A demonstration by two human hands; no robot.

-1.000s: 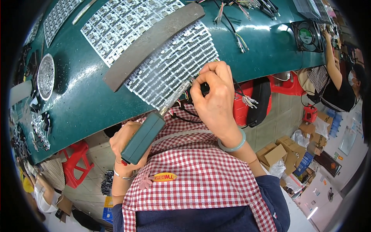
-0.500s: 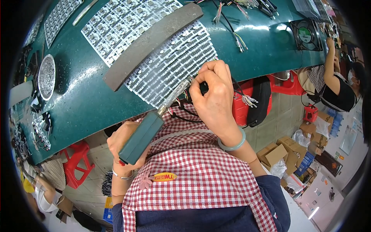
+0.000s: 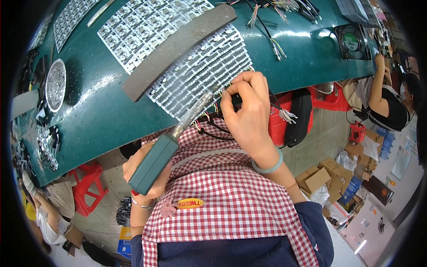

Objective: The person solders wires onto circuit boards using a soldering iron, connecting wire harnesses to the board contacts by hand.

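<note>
My left hand [image 3: 147, 171] is wrapped round the green handle of a soldering iron [image 3: 155, 161]. The iron's metal shaft slants up across the lower edge of a circuit board panel [image 3: 189, 75], its tip just short of my right fingers. At that edge my right hand [image 3: 249, 109] is closed in a pinch, thumb against forefinger, on what looks like a thin wire; its end is hidden. Several coloured wires [image 3: 205, 117] with black cables hang off the panel's near edge. A dark curved bar [image 3: 180, 51] lies across the panel.
On the green table [image 3: 100, 104] stand a round metal dish [image 3: 55, 85] at left and a black fan [image 3: 352, 41] at far right. Loose cables [image 3: 276, 46] lie at the back. Red stools [image 3: 89, 189] flank me; a co-worker [image 3: 391, 100] sits at right.
The soldering iron has drawn back down and left, its tip now farther from my right fingers. My right hand stays at the panel edge, nearly still.
</note>
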